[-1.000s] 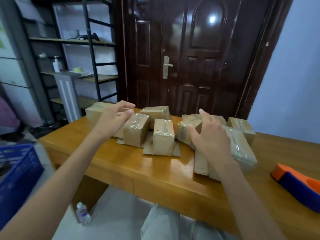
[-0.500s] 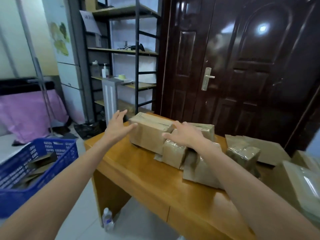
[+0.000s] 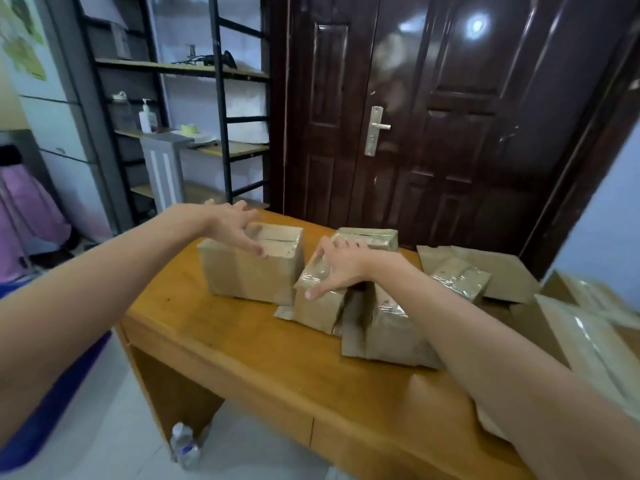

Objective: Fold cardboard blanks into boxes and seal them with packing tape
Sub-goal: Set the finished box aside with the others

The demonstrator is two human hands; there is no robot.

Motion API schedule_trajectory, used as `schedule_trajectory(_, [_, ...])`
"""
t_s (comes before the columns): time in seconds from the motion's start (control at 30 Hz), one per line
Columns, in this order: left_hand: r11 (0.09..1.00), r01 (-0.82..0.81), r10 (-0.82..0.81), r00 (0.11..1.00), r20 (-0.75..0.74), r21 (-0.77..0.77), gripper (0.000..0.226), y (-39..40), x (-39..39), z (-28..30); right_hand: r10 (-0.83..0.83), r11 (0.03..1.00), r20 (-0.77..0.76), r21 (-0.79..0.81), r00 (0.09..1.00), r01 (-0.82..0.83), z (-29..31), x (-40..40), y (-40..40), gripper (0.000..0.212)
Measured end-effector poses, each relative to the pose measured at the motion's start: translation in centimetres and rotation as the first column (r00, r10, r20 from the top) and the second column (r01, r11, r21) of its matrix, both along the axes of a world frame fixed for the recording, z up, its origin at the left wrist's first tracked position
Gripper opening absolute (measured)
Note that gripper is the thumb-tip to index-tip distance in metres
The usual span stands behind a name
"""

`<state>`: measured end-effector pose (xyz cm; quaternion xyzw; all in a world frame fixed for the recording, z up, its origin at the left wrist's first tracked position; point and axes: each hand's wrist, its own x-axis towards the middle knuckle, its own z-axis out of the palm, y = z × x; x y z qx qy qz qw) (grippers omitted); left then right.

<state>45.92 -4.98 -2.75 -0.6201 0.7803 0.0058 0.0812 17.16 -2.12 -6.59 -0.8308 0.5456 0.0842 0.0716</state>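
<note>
Several taped cardboard boxes stand on a wooden table (image 3: 249, 362). The largest box (image 3: 249, 271) sits at the far left corner; my left hand (image 3: 232, 226) rests on its top with fingers spread. To its right, a smaller tape-wrapped box (image 3: 320, 306) leans against it, and my right hand (image 3: 337, 266) lies spread over its top, fingers straight. Another small box (image 3: 384, 327) stands just right of that one, partly behind my right forearm. One more taped box (image 3: 372, 237) sits behind my right hand. No tape dispenser is in view.
A flat cardboard blank (image 3: 502, 275) with a small taped box (image 3: 460, 277) on it lies at the right, more taped boxes (image 3: 585, 344) at the right edge. A blue crate (image 3: 52, 403) stands at the left, a plastic bottle (image 3: 183, 445) on the floor, a shelf (image 3: 221, 98) and dark door (image 3: 433, 116) behind.
The view has swung left. My left hand has come down onto the top of the large box, and my right hand has settled on the small wrapped box beside it.
</note>
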Motion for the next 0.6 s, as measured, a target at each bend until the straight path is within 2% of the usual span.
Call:
schedule_trajectory(0.07, [1.0, 0.012, -0.013, 0.999, 0.039, 0.012, 0.121, 0.2, -0.3, -0.2, 0.013, 1.0, 0.021, 0.02, 1.0, -0.014, -0.3, -0.1, 0.1, 0.108])
schedule_trajectory(0.2, [0.99, -0.011, 0.012, 1.0, -0.002, 0.137, 0.116, 1.1, -1.1, 0.0, 0.09, 0.996, 0.102, -0.002, 0.991, -0.09, 0.0, -0.4, 1.3, 0.098])
schedule_trajectory(0.3, [1.0, -0.023, 0.023, 1.0, 0.02, 0.019, 0.115, 2.1, -1.5, 0.4, 0.11, 0.991, 0.174, -0.089, 0.979, -0.095, 2.0, -1.3, 2.3, 0.096])
schedule_trajectory(0.4, [0.992, -0.063, 0.064, 0.998, 0.006, -0.113, 0.129, 3.3, -1.8, 1.6, 0.12, 0.978, 0.27, -0.198, 0.955, -0.067, 5.0, -3.2, 3.4, 0.09])
schedule_trajectory(0.47, [0.98, -0.136, 0.133, 0.991, -0.032, -0.147, 0.137, 4.2, -2.7, 3.0, 0.111, 0.971, 0.367, -0.236, 0.924, -0.023, 7.5, -4.9, 4.5, 0.09])
schedule_trajectory(0.53, [0.965, -0.193, 0.183, 0.981, -0.068, -0.179, 0.137, 5.3, -4.3, 4.4, 0.092, 0.968, 0.458, -0.249, 0.884, 0.029, 9.9, -6.7, 5.6, 0.089])
schedule_trajectory(0.6, [0.947, -0.23, 0.221, 0.973, -0.067, -0.224, 0.13, 6.3, -6.2, 5.3, 0.089, 0.958, 0.477, -0.28, 0.874, 0.055, 11.7, -8.5, 6.4, 0.087])
